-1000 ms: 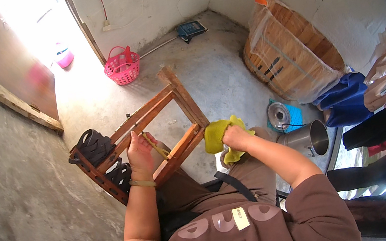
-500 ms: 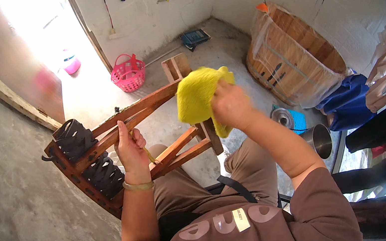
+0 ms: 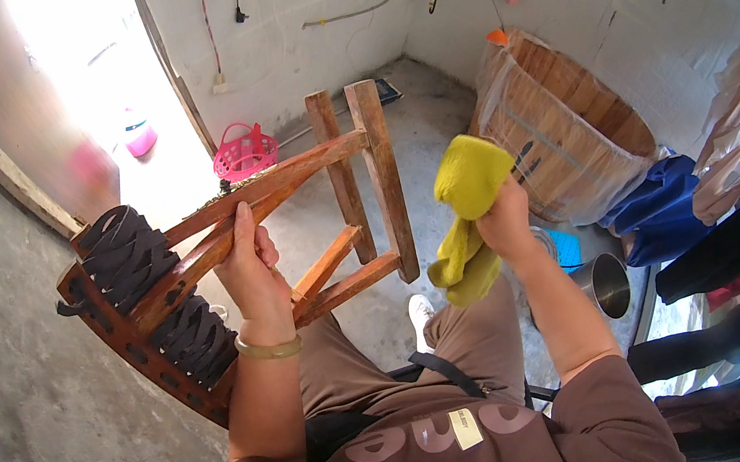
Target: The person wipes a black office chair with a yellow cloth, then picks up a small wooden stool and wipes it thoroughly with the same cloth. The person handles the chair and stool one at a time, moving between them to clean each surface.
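A small wooden folding stool point(image 3: 387, 185) lies tilted on its side in front of me, its seat of crisscrossed black straps point(image 3: 125, 260) toward the left and its foot bars toward the right. My left hand point(image 3: 250, 267) is closed round one of its reddish-brown legs, thumb on top. In my right hand point(image 3: 506, 221) a yellow cloth point(image 3: 470, 178) is bunched, its lower part hanging down. The cloth is apart from the stool, to the right of the foot bars.
Beyond the stool stands a pink basket point(image 3: 244, 154) near the bright doorway. To the right are a plastic-wrapped wooden tub point(image 3: 534, 132), a blue cloth point(image 3: 662, 209) and a metal pot point(image 3: 607, 285). Black bars point(image 3: 730, 242) cross the right edge.
My right hand has pulled the yellow cloth away from the stool, to the right and down, uncovering the foot bars. The stool has turned a little in my left hand's hold.
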The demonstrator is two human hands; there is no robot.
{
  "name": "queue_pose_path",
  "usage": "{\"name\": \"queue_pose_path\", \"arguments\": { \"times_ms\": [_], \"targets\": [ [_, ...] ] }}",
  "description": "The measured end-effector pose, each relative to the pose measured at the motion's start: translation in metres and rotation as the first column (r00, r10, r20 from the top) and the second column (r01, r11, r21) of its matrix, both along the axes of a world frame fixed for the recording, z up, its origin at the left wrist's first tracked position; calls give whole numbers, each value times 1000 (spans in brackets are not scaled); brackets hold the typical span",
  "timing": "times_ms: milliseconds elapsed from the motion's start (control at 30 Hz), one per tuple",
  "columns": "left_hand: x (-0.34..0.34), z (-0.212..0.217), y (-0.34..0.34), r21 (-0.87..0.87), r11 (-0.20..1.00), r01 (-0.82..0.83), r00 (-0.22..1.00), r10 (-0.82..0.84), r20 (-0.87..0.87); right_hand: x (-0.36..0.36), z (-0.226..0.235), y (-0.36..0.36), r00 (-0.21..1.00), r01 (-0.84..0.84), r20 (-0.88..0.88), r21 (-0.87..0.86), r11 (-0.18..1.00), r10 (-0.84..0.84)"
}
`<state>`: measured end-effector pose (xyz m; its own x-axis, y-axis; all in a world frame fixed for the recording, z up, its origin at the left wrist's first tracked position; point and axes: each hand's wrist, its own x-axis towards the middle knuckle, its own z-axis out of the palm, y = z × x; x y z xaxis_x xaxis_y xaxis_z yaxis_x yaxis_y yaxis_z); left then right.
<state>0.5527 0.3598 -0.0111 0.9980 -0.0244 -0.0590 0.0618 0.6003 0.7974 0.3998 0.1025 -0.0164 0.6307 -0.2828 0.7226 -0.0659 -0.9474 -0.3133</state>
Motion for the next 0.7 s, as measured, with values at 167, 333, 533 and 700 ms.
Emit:
{"name": "queue_pose_path", "arguments": {
  "times_ms": [167, 333, 533, 700],
  "targets": [
    [-9, 11, -1, -85, 993, 81, 996, -78, 39, -6, -32, -27, 959, 30, -276, -149, 988, -71],
    [-20, 23, -5, -90, 994, 65, 997, -62, 38, -19, -13, -23, 981, 59, -169, -213, 975, -97],
    [-23, 23, -10, -27, 1000, 6, 990, -2, 143, -28, 22, 42, 981, -192, -70, -430, 882, 180],
    [-30, 30, -21, -19, 1000, 8, 990, -5, 138, 0, 12, 85, 910, -409, -328, -605, 683, 254]
  ]
}}
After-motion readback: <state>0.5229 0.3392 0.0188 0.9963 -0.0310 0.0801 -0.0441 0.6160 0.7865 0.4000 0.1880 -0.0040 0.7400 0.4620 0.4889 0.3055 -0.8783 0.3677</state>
